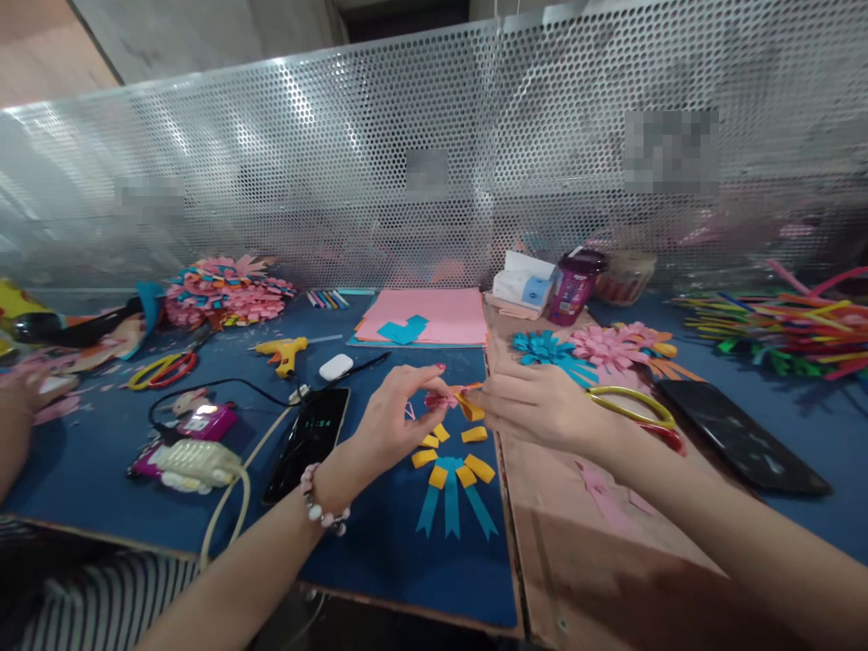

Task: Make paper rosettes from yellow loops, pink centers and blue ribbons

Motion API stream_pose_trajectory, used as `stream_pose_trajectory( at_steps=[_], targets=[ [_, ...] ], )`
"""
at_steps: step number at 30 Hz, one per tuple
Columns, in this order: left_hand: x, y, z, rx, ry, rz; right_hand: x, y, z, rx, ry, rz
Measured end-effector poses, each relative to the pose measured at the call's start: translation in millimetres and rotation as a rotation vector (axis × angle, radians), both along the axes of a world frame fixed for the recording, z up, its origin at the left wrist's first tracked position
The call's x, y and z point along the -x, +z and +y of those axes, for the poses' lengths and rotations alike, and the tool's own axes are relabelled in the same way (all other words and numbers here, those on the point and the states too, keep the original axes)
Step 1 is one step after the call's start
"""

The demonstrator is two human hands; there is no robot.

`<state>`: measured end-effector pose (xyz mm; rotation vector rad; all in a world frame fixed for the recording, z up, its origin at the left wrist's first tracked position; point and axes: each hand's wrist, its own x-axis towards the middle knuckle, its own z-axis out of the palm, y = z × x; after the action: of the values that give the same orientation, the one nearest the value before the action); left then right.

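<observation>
My left hand (397, 411), with a beaded bracelet at the wrist, pinches a small pink paper piece (442, 399) between thumb and forefinger. Facing it, my right hand (533, 398) is closed at the fingertips on a yellow paper loop (473, 407), which touches or nearly touches the pink piece. The fingers partly hide both. Just below, several folded yellow paper loops (480, 467) lie loosely in an arc on the blue table. Three blue paper strips (451, 506) with notched ends fan out beneath them.
Left of my hands lie a phone (308, 443), a yellow glue gun (281, 353), scissors (163, 371) and a plugged power strip (196, 461) with cables. Finished paper flowers (607, 353), more scissors (634, 407) and a black phone (742, 434) lie right. Another person's arm (14, 416) rests far left.
</observation>
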<state>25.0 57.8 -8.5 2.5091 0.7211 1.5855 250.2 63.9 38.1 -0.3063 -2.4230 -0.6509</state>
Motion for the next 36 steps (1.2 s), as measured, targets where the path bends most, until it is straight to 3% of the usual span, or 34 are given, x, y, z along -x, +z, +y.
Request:
stream_pose_trajectory(
  at_steps=[12,18,26,30,36],
  targets=[
    [-3,-1.8,-2,0.169,-0.024,-0.042,0,0.8,4,0.231,0.005,0.037],
    [-9,2.3,-4,0.318,0.016,-0.024,-1,1.5,14,0.678,0.076,0.118],
    [-17,4.3,1,0.667,-0.057,-0.204,-3,2.5,19,1.163,-0.006,0.168],
    [-15,9.1,3,0.865,-0.117,-0.317,0,0.2,17,1.2,-0.025,0.213],
    [-16,8.9,5,0.943,-0.128,-0.414,16,-18.5,15,1.207,-0.078,0.426]
  ],
)
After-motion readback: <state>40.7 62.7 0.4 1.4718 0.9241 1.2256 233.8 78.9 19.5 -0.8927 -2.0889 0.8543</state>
